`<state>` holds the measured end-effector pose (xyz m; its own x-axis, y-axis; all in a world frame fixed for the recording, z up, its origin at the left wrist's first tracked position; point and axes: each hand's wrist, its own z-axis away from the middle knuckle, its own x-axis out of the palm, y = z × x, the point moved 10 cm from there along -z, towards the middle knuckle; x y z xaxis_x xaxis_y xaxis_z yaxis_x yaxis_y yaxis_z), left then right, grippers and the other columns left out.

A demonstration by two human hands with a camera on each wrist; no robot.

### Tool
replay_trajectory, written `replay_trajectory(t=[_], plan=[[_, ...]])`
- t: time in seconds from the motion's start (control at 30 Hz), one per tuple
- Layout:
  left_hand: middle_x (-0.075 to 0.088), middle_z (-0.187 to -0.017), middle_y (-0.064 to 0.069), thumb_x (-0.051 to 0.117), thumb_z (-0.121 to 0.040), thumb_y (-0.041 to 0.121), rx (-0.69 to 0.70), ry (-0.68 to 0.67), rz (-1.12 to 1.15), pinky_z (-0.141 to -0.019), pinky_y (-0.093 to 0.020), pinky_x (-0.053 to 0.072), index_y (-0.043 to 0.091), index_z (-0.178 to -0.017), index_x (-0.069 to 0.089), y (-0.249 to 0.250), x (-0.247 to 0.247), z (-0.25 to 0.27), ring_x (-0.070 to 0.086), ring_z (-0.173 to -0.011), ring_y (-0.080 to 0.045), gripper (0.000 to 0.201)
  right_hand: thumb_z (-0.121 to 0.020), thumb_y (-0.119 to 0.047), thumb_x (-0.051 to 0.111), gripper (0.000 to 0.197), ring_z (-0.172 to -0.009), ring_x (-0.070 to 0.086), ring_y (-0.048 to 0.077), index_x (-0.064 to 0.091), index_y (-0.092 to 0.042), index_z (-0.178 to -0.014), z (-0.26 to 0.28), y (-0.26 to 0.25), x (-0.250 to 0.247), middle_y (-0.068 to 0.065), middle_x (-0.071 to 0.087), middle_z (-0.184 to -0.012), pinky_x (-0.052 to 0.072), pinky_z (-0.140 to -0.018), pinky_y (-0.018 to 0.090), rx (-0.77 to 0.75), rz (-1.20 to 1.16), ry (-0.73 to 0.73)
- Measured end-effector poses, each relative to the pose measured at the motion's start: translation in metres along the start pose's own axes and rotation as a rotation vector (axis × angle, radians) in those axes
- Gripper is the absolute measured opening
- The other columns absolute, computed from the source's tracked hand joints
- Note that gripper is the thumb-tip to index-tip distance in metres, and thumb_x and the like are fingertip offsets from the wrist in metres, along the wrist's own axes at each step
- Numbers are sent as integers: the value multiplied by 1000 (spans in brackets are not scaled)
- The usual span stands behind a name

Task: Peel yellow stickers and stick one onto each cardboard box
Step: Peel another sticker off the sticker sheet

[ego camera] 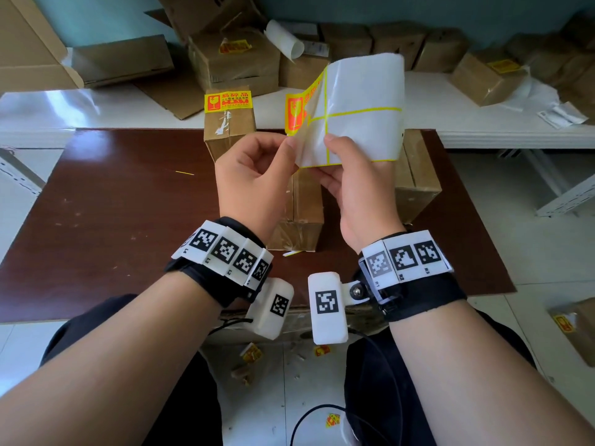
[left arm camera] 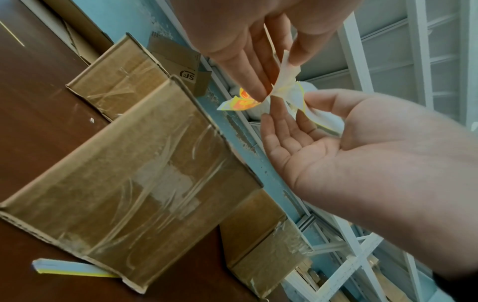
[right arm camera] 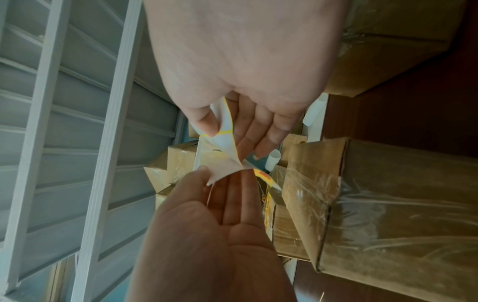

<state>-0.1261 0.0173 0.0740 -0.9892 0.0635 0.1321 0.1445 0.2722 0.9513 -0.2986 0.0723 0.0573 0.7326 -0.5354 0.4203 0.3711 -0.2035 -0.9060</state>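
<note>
My right hand (ego camera: 335,146) holds up a white backing sheet (ego camera: 363,101) with yellow outlines, thumb pressed on its front. My left hand (ego camera: 289,143) pinches the lower corner of a yellow sticker (ego camera: 297,114) with orange print, partly peeled off the sheet's left edge. In the left wrist view my left hand (left arm camera: 271,108) meets the sticker (left arm camera: 239,103); in the right wrist view my right hand (right arm camera: 227,141) grips the sheet (right arm camera: 223,141). On the brown table (ego camera: 112,194), a cardboard box (ego camera: 229,130) bears a yellow sticker (ego camera: 228,100). Two bare taped boxes sit below my hands (ego camera: 304,207) and to the right (ego camera: 417,175).
A white bench (ego camera: 483,123) behind the table carries several more cardboard boxes, some stickered, and curled backing sheets (ego camera: 285,40). A thin strip (ego camera: 293,252) lies at the near box's foot. Sticker scraps (ego camera: 251,352) litter the floor; another stickered box (ego camera: 576,326) stands at right.
</note>
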Motion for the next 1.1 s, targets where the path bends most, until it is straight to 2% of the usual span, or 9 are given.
replay_trajectory(t=[0.1, 0.2, 0.37, 0.47, 0.57, 0.67, 0.8, 0.93, 1.1], plan=[[75, -76, 6, 73, -97, 9, 6, -4, 7, -77, -45, 65, 9, -89, 75, 0, 1, 0, 71, -73, -13, 8, -95, -7, 74, 28, -114, 77, 40, 73, -12, -123, -1, 3, -2, 16, 80, -122, 63, -96, 53, 37, 3, 2], [75, -77, 1, 73, -97, 7, 29, -24, 0, -71, -34, 63, 5, -91, 75, 2, 5, 3, 71, -70, -15, 7, -85, -17, 81, 33, -116, 76, 39, 75, -9, -116, 0, 6, 1, 17, 80, -119, 62, -100, 52, 48, 66, -25], [76, -82, -6, 74, -97, 10, 57, -38, -20, -74, -39, 63, 8, -91, 75, 4, 6, 4, 72, -74, -18, 6, -97, -4, 74, 21, -119, 74, 39, 74, -6, -118, 1, 7, 0, 20, 79, -121, 61, -104, 57, 36, 71, -49], [78, -86, -10, 73, -97, 17, 56, -53, -36, -82, -53, 64, 13, -91, 77, 3, 8, 4, 75, -81, -30, 8, -102, -2, 68, 17, -120, 75, 38, 73, -13, -114, 3, 5, -1, 19, 78, -126, 63, -98, 51, 52, 16, -59], [78, -86, -1, 69, -100, 22, 33, -71, -53, -86, -56, 62, 15, -92, 79, -1, 10, 5, 74, -84, -20, 14, -105, -3, 64, 21, -119, 76, 34, 70, -20, -115, 6, 2, 2, 17, 77, -129, 65, -90, 41, 77, -37, -76], [80, -95, -7, 65, -100, 26, -1, -69, -30, -91, -59, 61, 10, -98, 79, -5, 11, 5, 76, -96, -30, 21, -106, -4, 62, 24, -119, 76, 32, 69, -22, -119, 8, 2, 6, 15, 76, -133, 65, -90, 37, 94, -85, -94], [77, -93, 2, 59, -104, 18, -43, -88, 27, -95, -55, 61, 14, -97, 76, -6, 13, 8, 73, -94, -17, 18, -105, -3, 63, 21, -124, 74, 35, 69, -18, -119, 7, 4, 6, 18, 75, -134, 62, -89, 36, 88, -80, -92], [74, -95, 2, 57, -100, 17, -63, -100, 45, -91, -49, 64, 14, -96, 73, -7, 13, 8, 70, -95, -16, 17, -106, -6, 62, 21, -127, 72, 34, 70, -17, -122, 4, 6, 4, 15, 75, -135, 58, -91, 33, 58, -43, -56], [76, -91, 16, 53, -105, 4, -96, -123, 96, -87, -35, 64, 15, -91, 70, -4, 15, 9, 71, -95, -8, 24, -112, -10, 53, 17, -111, 77, 25, 67, -15, -121, 5, 5, 5, 21, 75, -132, 63, -85, 32, 74, -105, -57]])
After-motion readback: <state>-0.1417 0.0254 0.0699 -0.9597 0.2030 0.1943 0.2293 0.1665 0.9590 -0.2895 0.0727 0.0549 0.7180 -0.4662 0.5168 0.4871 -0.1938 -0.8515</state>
